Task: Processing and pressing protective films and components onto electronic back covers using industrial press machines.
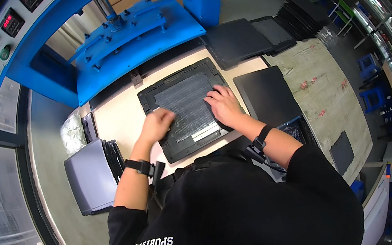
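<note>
A black rectangular frame-like mould lies on the pale board in front of me, slightly turned. Inside its raised border sits a dark, finely ribbed sheet with a shiny surface. A silvery strip shows along the sheet's near edge. My left hand is over the sheet's left side, its fingers curled together; whatever may be between the fingertips is hidden. On the right edge rests my right hand, fingers bent and somewhat apart, touching the sheet and the border.
Beyond the mould stands a blue press with its plate raised. A stack of dark panels and a clear plastic bag are at left. At right lie a flat black panel, more black sheets and a small dark piece.
</note>
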A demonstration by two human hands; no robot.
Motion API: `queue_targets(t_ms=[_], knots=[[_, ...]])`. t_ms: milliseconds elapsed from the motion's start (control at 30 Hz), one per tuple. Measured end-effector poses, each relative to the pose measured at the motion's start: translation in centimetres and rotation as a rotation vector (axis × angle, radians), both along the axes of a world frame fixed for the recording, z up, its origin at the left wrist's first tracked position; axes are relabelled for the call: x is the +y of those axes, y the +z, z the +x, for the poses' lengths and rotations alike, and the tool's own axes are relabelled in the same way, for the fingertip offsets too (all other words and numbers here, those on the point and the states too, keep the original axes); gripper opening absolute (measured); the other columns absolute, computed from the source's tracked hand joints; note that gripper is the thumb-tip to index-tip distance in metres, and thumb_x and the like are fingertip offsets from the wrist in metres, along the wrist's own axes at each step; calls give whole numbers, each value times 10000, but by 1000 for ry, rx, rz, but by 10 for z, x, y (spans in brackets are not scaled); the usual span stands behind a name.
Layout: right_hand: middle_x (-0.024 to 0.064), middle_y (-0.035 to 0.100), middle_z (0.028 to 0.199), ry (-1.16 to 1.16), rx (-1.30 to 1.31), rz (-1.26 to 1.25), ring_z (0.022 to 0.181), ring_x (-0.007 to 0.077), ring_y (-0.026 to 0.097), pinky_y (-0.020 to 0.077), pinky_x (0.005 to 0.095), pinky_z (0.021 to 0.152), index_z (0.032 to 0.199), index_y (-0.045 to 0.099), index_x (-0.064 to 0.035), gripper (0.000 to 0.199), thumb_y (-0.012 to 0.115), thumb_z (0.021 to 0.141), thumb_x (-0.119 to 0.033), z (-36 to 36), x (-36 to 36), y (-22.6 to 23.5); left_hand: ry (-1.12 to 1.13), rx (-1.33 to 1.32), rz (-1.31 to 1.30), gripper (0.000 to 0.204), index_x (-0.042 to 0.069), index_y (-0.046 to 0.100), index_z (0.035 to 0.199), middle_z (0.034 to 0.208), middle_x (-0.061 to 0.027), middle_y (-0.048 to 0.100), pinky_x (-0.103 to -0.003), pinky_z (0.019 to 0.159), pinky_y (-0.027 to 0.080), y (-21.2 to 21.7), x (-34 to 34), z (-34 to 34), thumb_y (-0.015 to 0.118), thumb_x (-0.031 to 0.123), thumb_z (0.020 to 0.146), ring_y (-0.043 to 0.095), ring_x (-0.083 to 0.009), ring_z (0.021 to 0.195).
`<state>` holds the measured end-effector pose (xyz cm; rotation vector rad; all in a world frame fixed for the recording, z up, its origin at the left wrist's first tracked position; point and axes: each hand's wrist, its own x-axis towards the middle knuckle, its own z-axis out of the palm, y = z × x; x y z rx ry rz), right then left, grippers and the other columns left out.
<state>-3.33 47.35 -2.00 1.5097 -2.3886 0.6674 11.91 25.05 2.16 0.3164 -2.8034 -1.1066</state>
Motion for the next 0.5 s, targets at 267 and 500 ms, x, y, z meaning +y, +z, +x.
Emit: queue_targets(t_ms=[267,500], knots=[[194,479,1246,-428,-298,-242,1180,350,433,346,451,989,1159,518,2,415,564,761,-106,-29,28,6,266,270,426,246,-7,567,791,706,-27,544,-249,620,445,25,-31,16,521,186,936,524,-105,658],[248,242,1450,-559,-448,445,1343,446,202,173,632,1046,1396,312,-36,890,663,728,-508,4,145,-26,425,372,523,238,-6,554,795,719,-50,552,-271,632,482,31,-15,67,505,174,943,543,-120,658]])
